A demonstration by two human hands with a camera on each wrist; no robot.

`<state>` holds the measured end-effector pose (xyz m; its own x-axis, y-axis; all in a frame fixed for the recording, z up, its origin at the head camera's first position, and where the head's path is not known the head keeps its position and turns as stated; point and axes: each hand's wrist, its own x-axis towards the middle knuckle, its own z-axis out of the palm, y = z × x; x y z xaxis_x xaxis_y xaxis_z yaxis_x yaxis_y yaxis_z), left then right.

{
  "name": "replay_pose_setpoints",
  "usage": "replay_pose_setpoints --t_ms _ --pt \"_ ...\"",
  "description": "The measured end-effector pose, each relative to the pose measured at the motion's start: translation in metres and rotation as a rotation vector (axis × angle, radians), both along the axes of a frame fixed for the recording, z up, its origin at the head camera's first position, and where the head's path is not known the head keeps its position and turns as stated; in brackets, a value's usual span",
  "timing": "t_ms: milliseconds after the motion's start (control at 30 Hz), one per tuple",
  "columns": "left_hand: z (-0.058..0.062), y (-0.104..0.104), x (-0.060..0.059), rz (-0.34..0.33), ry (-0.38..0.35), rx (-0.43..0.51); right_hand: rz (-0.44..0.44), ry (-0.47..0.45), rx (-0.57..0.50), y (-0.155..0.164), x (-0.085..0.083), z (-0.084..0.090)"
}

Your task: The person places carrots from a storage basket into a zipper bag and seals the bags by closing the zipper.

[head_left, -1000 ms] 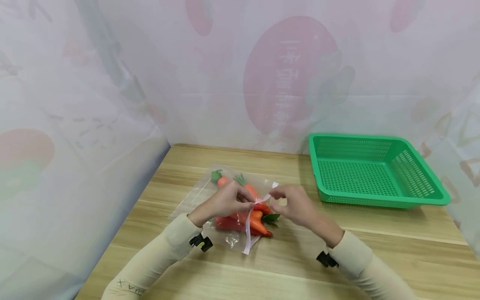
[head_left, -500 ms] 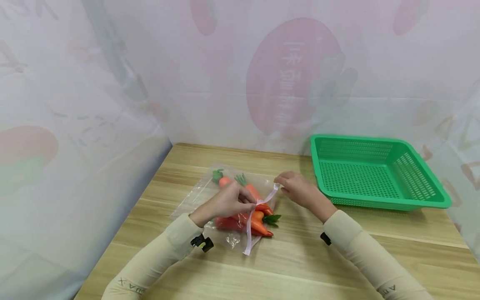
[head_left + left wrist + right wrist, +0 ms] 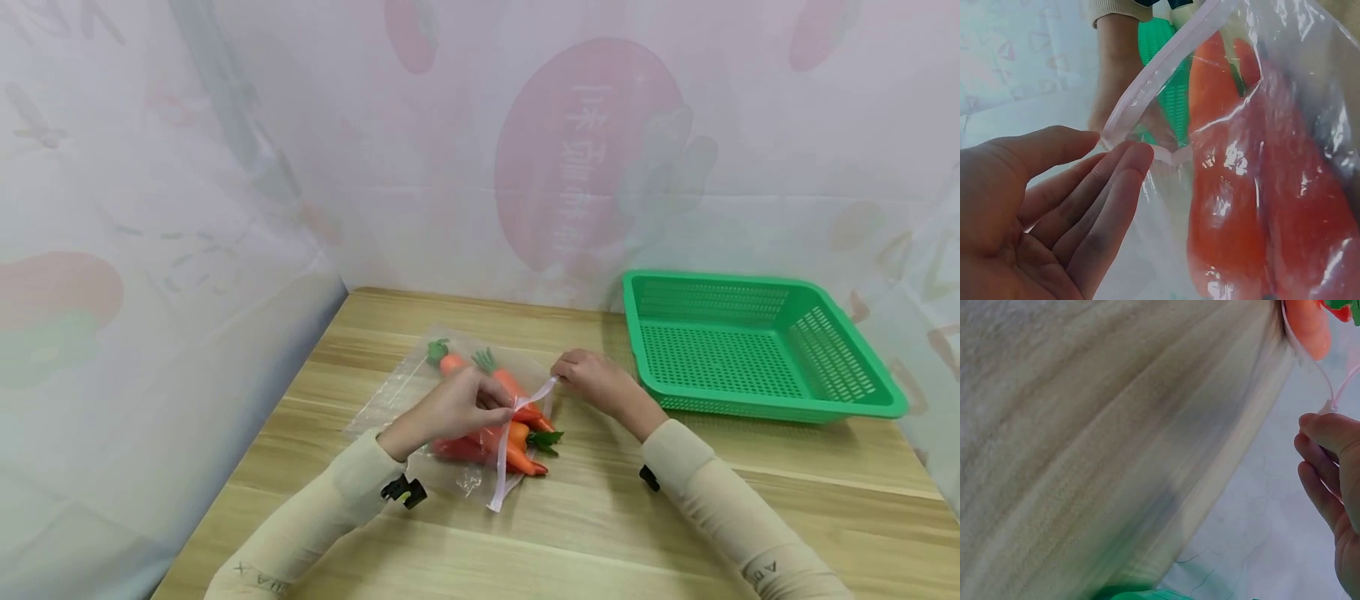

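Observation:
A clear zip bag (image 3: 382,396) lies on the table with its pinkish zip strip (image 3: 500,471) facing right. Through the film show carrots (image 3: 507,382) with green tops and red-orange pepper-like vegetables (image 3: 517,458), whose tips and dark green leaves (image 3: 546,440) stick out at the mouth. My left hand (image 3: 453,404) pinches the strip near its middle; in the left wrist view its thumb and fingertips (image 3: 1142,156) meet at the strip. My right hand (image 3: 600,385) pinches the strip's far end, seen in the right wrist view between thumb and forefinger (image 3: 1316,422). The mouth gapes between its two edges.
A green perforated basket (image 3: 757,400) with nothing in it stands at the back right of the wooden table (image 3: 675,533), right of my right hand. Printed cloth (image 3: 420,208) hangs behind and on both sides.
My right hand has moved from beside the strip out to its far corner and now pinches it, drawing that part straighter. My left hand keeps its place on the strip.

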<state>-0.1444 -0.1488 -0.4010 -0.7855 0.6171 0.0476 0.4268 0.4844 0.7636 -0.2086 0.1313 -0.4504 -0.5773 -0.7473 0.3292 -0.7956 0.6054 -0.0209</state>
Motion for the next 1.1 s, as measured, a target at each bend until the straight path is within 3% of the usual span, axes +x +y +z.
replay_pose_setpoints --t_ms 167,400,533,700,900,1100 --pt "0.005 -0.006 0.014 -0.013 0.219 -0.094 -0.021 -0.004 0.009 0.000 0.000 -0.003" --pt "0.010 -0.014 0.050 -0.197 0.516 -0.374 -0.037 0.019 0.025 -0.002 -0.001 -0.002" --pt "0.007 -0.012 0.072 -0.262 0.742 -0.520 -0.051 0.008 0.016 -0.001 -0.002 -0.003" --pt "-0.004 -0.007 0.089 -0.240 1.050 -0.720 -0.069 -0.018 -0.001 -0.001 -0.001 -0.004" --pt "-0.021 -0.004 0.097 -0.184 1.161 -0.771 -0.066 -0.052 -0.028 -0.001 -0.002 -0.009" --pt "-0.028 -0.010 0.097 -0.233 1.209 -0.703 -0.093 -0.079 -0.033 0.001 -0.001 -0.009"
